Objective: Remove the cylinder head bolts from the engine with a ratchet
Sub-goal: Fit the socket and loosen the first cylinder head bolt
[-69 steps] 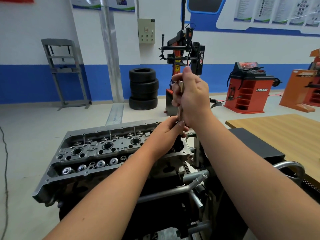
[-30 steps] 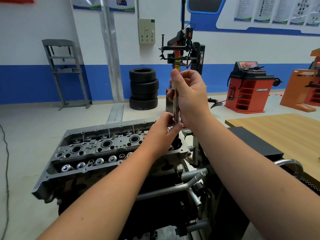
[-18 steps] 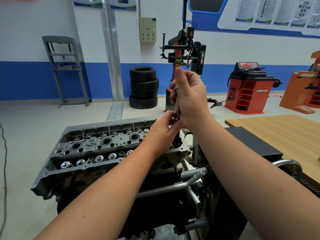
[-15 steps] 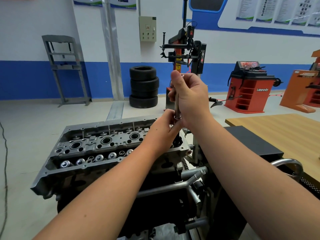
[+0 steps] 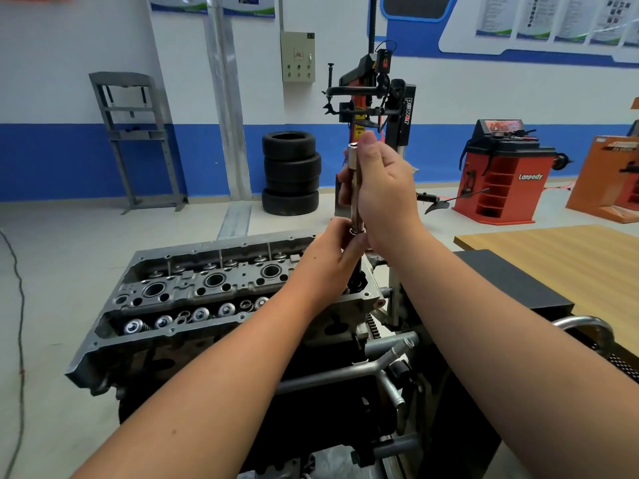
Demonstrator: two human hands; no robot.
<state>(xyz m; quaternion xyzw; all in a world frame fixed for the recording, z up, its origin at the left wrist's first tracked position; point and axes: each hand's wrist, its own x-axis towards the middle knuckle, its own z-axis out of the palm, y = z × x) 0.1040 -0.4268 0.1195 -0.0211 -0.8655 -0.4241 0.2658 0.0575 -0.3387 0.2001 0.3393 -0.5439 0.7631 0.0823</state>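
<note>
hands met over the right end of the engine [image 5: 193, 305]. right hand [image 5: 383, 191] was curled around a slim metal rod [image 5: 354, 188], which stood upright above the cylinder head [image 5: 221, 288]; thumb pointed up beside the rod's top end, other fingers [image 5: 344, 174] wrapped round the far side. rod looked like an extension bar or a long bolt, couldn't tell which. no ratchet handle was clearly visible.

left hand [image 5: 333, 250] sat just below the right, fingertips [image 5: 358, 242] pinched on the rod's lower end where a small ring-shaped collar showed. both hands were closed on the rod, touching each other there. whatever was under the left hand was hidden, so couldn't tell if the rod was seated in a bolt hole or lifted clear.

engine was on a stand [image 5: 345, 375] with grey tubular bars, head facing up, cover off: three large round wells down the middle, a row of valve springs [image 5: 193, 314] along the near side. bolts themselves couldn't be picked out.

wooden table [image 5: 560, 257] was to the right, with a black block [image 5: 501, 281] between it and the engine. well behind stood a stack of tyres [image 5: 290, 178], a tyre changer [image 5: 373, 98] and a red wheel balancer [image 5: 501, 174] against the blue and white wall.
</note>
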